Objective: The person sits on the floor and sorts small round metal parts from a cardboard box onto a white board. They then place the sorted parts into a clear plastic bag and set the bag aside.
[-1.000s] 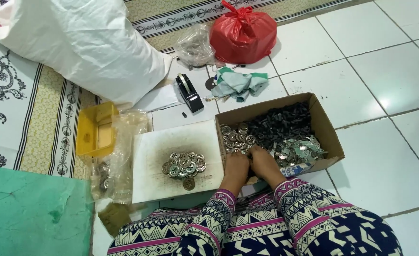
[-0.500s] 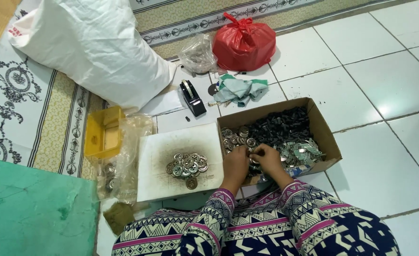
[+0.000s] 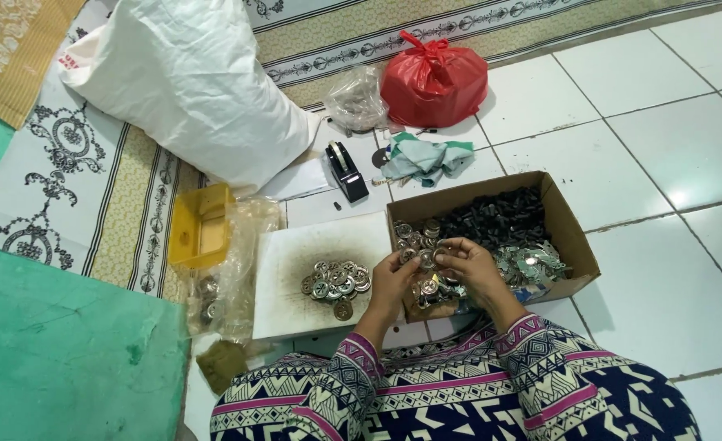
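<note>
Small round silvery metal piece [image 3: 427, 260], pinched between both hands, above cardboard box [image 3: 572, 237]

Single head-worn view, steeply downward, close above lap and floor [image 3: 663, 122].

The small metal piece [image 3: 426, 260] pinched between the fingertips of the left hand [image 3: 391, 282] and right hand [image 3: 467, 268] is too small to make out. Below the fingers, both palms hide part of the box [image 3: 569, 229]. Beside the fingers, the dark parts [image 3: 492, 216] blur into one mass. The sleeves [image 3: 541, 376] run off the bottom edge.
</note>
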